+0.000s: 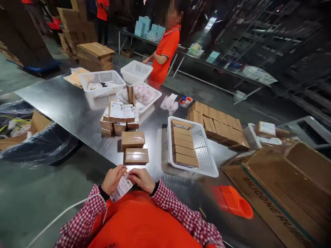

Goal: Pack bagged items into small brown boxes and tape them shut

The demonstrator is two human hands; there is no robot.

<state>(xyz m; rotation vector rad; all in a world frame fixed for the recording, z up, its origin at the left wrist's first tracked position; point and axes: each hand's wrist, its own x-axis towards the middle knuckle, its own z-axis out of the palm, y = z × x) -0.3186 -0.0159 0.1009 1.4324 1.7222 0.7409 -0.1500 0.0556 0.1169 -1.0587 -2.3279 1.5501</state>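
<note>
Indoors, in dim light, a shiny metal surface [59, 96] stands on a grey floor [88, 203]. Clockwise from the person's hands: two brown boxes [133, 138] at twelve o'clock, a co-worker [167, 50] in orange at one, a white basket [208, 162] holding boxes at two, a large carton [279, 186] at three. Left hand [113, 179] and right hand [141, 179], fingers narrowly pinched, hold a printed label [123, 187] between them at the near edge.

Table [54, 96]: smooth metal, glossy. Basket [205, 148], right of centre: white plastic, perforated. Boxes [136, 156], mid-frame: matt cardboard, shiny tape. Label [122, 187], lower centre: paper. Sleeve [178, 204]: cloth. Sheeting [51, 146], left: glossy, crinkled plastic.
</note>
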